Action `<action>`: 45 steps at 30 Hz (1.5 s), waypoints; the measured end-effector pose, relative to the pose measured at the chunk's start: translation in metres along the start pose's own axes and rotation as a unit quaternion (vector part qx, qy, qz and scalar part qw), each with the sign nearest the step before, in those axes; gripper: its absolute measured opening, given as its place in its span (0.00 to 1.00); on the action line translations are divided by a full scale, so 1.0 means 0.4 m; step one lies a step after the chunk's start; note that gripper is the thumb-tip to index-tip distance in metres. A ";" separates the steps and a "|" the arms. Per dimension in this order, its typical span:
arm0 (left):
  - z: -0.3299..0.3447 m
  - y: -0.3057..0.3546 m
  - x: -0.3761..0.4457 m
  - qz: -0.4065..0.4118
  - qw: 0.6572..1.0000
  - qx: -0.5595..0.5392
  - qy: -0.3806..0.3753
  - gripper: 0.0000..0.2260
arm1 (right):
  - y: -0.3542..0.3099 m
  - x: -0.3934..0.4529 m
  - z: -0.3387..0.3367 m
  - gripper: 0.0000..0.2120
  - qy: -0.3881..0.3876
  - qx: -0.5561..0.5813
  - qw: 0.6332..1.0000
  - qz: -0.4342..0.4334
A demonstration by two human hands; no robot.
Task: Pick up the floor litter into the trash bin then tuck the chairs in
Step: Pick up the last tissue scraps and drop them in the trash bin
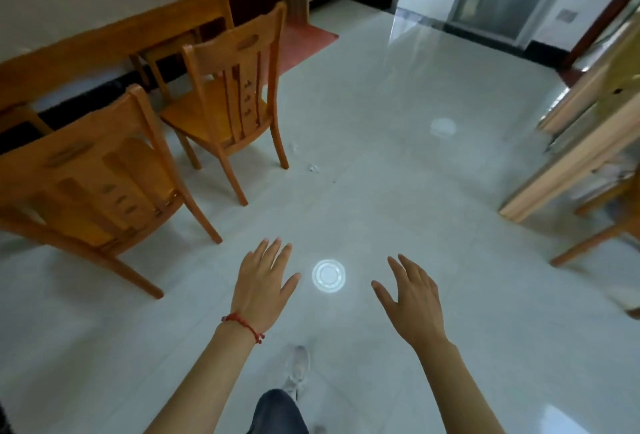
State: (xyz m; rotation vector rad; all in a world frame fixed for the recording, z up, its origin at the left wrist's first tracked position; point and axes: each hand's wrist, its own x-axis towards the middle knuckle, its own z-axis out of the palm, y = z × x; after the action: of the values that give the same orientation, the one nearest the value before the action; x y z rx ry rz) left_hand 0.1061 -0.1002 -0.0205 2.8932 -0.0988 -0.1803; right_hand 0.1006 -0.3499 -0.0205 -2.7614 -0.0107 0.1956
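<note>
Two small crumpled white scraps of litter lie on the pale tiled floor: one (313, 168) right of the far chair's leg, another (293, 147) just beyond it. Two wooden chairs stand pulled out from the table, the near chair (100, 177) at the left and the far chair (228, 94) behind it. My left hand (265, 281), with a red string on the wrist, and my right hand (412, 291) hover open above the floor, both holding nothing. No trash bin is in view.
The wooden table (86, 7) fills the upper left. Another pale wooden table (571, 153) and a chair leg (588, 246) stand at the right edge. A red mat (304, 38) lies past the chairs. A ceiling-light reflection (329, 276) shines between my hands; my shoe (298, 367) shows below.
</note>
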 end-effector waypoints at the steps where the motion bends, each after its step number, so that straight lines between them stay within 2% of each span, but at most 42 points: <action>1: 0.004 0.001 0.037 0.013 1.000 0.002 -0.005 0.32 | 0.006 0.023 0.001 0.33 0.003 0.003 1.000 0.015; 4: 0.008 -0.006 0.145 0.053 0.998 0.002 -0.024 0.32 | 0.012 0.079 0.004 0.29 -0.002 0.008 0.998 0.057; 11: -0.004 0.004 0.396 0.114 0.993 0.006 -0.021 0.33 | 0.036 0.216 -0.010 0.28 0.017 0.029 0.991 0.130; 18: 0.033 0.128 0.599 0.190 0.981 0.012 -0.041 0.30 | 0.132 0.320 -0.051 0.27 0.038 0.051 0.979 0.196; 22: 0.062 0.236 0.719 0.215 0.975 0.009 -0.053 0.32 | 0.237 0.406 -0.082 0.30 0.041 0.054 0.974 0.217; 30: 0.085 0.482 0.979 0.215 0.975 0.012 -0.061 0.33 | 0.467 0.639 -0.198 0.27 0.055 0.067 0.971 0.221; 34: 0.080 0.588 1.102 0.209 0.976 -0.016 -0.052 0.29 | 0.568 0.758 -0.269 0.27 0.050 0.057 0.973 0.216; 39: 0.078 0.666 1.262 0.189 0.981 -0.030 -0.041 0.31 | 0.656 0.915 -0.325 0.27 0.054 0.059 0.974 0.211; 45: 0.095 0.736 1.518 0.192 0.979 -0.016 -0.067 0.32 | 0.740 1.170 -0.372 0.26 0.054 0.057 0.974 0.212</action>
State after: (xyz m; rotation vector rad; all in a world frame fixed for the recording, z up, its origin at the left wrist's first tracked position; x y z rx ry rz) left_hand 0.6869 -0.4438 -0.0551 2.7588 -0.6646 -0.2996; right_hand 0.5791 -0.6639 -0.0543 -2.6206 0.6015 0.1487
